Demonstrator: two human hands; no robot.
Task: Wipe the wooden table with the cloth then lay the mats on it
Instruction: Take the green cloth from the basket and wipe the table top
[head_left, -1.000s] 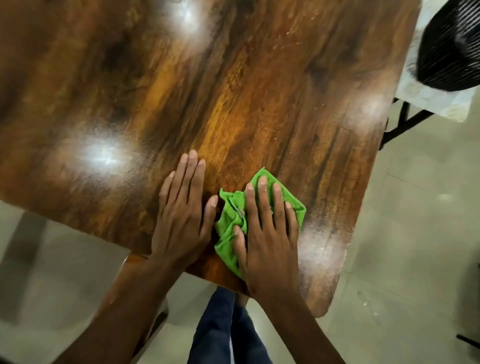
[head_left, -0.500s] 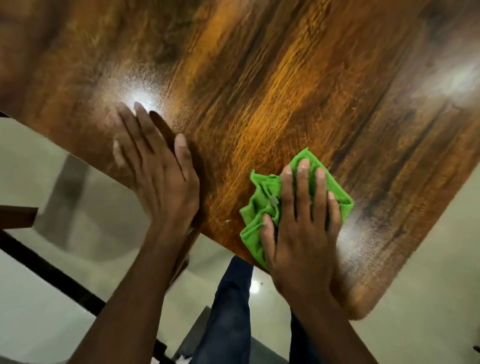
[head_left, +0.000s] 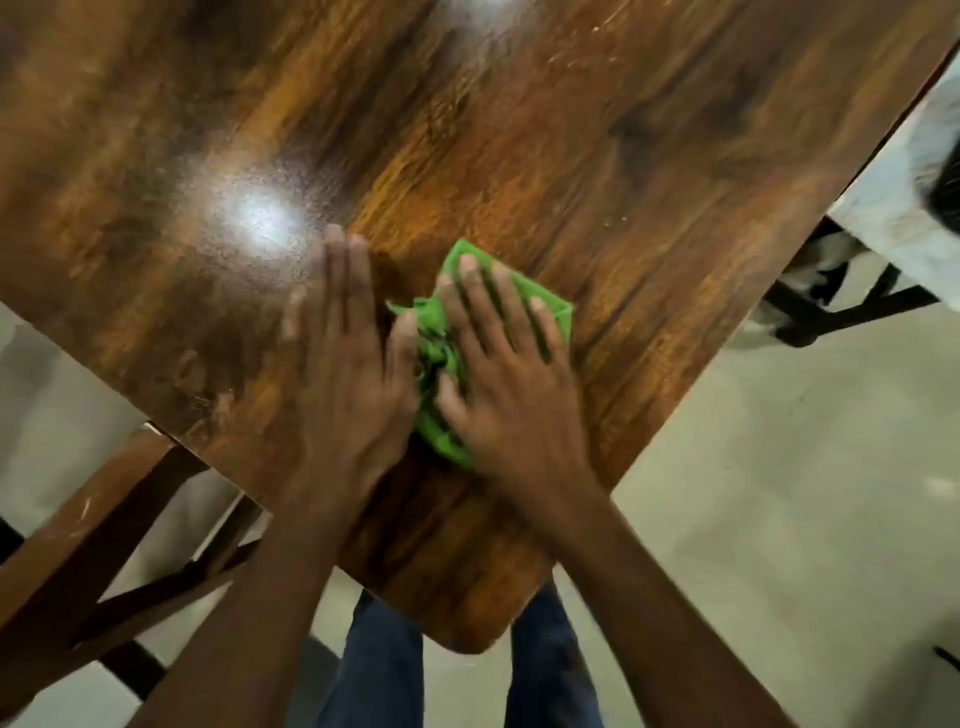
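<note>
Green cloth (head_left: 540, 306) under right hand (head_left: 511, 387)

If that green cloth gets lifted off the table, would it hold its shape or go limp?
Probably limp: the cloth is bunched into soft folds under the right hand. It looks thin, so likely light. On the glossy table it should slide easily when pushed flat.

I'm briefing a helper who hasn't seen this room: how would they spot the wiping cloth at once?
Find the glossy brown wooden table and go to its near corner, where two hands lie flat. Under the right hand, beside the left hand, is a crumpled bright green cloth. It is the only green thing in sight.
</note>
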